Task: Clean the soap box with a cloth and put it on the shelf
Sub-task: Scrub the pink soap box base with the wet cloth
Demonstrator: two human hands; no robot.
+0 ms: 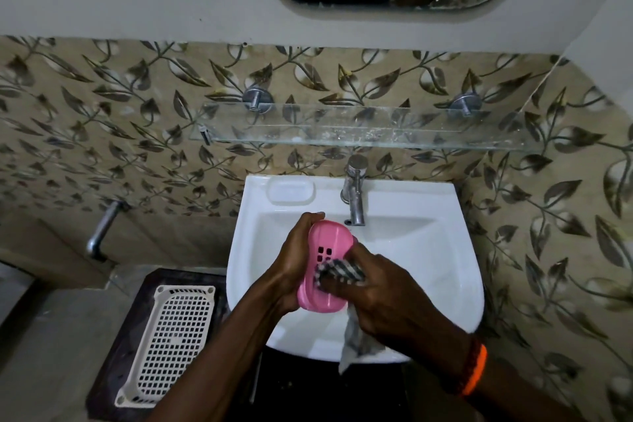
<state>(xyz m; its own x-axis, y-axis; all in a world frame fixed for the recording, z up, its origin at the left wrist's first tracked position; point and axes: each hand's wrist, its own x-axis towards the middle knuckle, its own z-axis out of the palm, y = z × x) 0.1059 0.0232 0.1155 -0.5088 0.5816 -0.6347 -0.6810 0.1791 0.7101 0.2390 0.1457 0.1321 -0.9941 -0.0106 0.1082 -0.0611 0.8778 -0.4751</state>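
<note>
Over the sink (428, 250), the left hand (294, 260) grips the soap box (325, 250); the right hand (387, 291) presses the cloth (339, 272) on it. The box may slip and fall into the sink.

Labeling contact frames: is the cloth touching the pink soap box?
Touching. The head view shows the right hand pressing the striped cloth onto the pink soap box, which the left hand grips over the sink.
</note>
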